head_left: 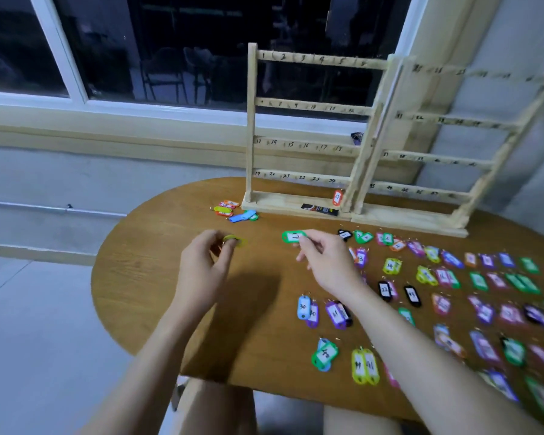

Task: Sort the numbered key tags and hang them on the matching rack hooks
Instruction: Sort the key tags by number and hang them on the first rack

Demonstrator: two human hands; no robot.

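- Bare table left of the hands gives open passage.
- Rows of tags crowd the right half.
- Small tag pile and rack block the far edge.

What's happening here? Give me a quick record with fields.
left hand: left hand pinches a yellow tag
right hand: right hand holds a green tag
racks: two wooden racks with numbered hooks; one orange tag at the lowest bar
table: wooden table with many coloured tags laid out on the right
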